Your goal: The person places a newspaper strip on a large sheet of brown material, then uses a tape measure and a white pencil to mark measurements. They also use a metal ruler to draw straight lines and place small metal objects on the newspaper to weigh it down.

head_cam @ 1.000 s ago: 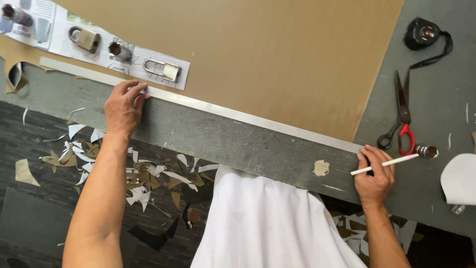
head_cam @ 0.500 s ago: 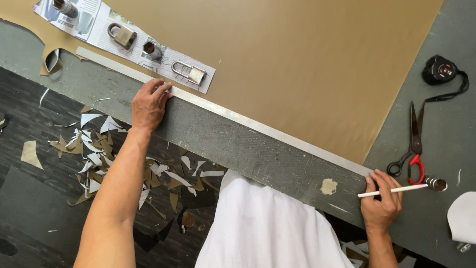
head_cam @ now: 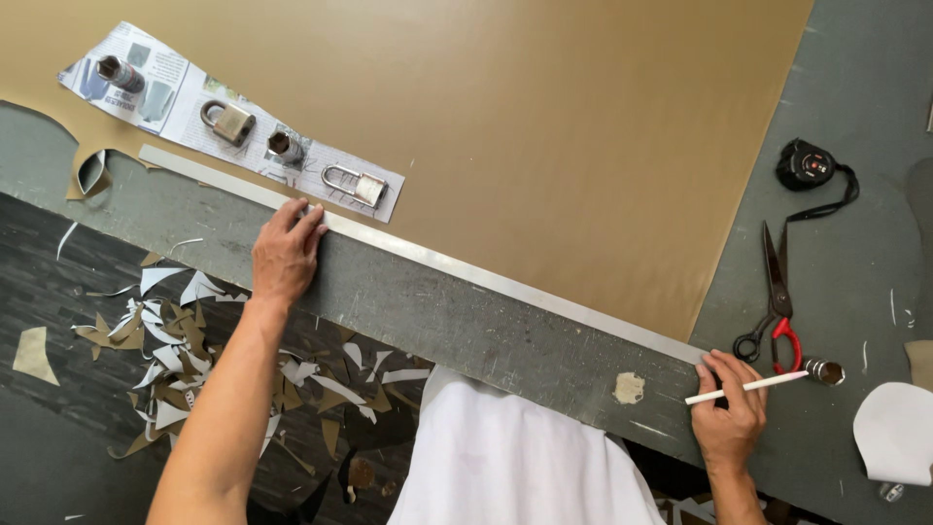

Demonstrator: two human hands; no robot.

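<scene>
A long metal ruler (head_cam: 418, 255) is laid slantwise along the lower edge of a large tan sheet (head_cam: 544, 146), running from upper left to lower right across the grey table (head_cam: 457, 311); its left part is pressed down by the left hand (head_cam: 285, 255), whose fingers are spread flat with the fingertips on the ruler's edge and nothing clasped in them; its right end is met by the right hand (head_cam: 729, 408), whose fingers are curled closed around a thin white pencil (head_cam: 748, 387), held almost level with its tip pointing right.

Just beyond the pencil's tip a small metal cylinder (head_cam: 824, 370) is seen; beside it a pair of scissors (head_cam: 776, 301) with one red handle is laid, blades shut; above these a black tape measure (head_cam: 807, 167) with a strap is found on the table.

On the sheet's upper left a strip of printed paper (head_cam: 185, 92) is weighted by two padlocks (head_cam: 230, 122) and two small metal pieces; a white garment (head_cam: 515, 457) is seen at the bottom centre; the dark floor (head_cam: 58, 292) at the left is strewn with paper scraps (head_cam: 185, 331); a white cut-out shape (head_cam: 894, 433) is lying at the right edge.
</scene>
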